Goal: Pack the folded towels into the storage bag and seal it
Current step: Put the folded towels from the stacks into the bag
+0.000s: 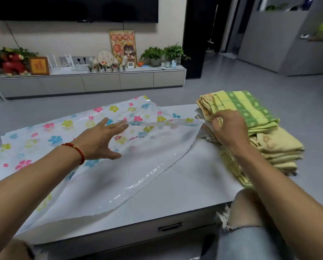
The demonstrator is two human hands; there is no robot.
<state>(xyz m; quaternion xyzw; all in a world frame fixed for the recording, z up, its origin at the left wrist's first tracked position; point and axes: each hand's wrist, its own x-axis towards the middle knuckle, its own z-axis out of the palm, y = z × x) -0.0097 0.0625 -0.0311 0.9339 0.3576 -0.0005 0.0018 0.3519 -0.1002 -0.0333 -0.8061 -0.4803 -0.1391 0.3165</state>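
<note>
A clear plastic storage bag (pixel 153 162) printed with coloured flowers lies flat across the white table (pixel 190 188), its mouth toward the right. A stack of folded yellow and green towels (pixel 250 109) sits at the table's right end. My left hand (pixel 102 139), with a red bracelet on the wrist, hovers over the bag with fingers spread and holds nothing. My right hand (pixel 230 126) grips the left side of the towel stack, fingers curled around the upper towels' edge.
The table has a drawer handle (pixel 169 226) on its front. My knees in frayed denim shorts press against the near edge. Across grey floor stands a low TV cabinet (pixel 89 83) with plants, frames and ornaments under a wall television.
</note>
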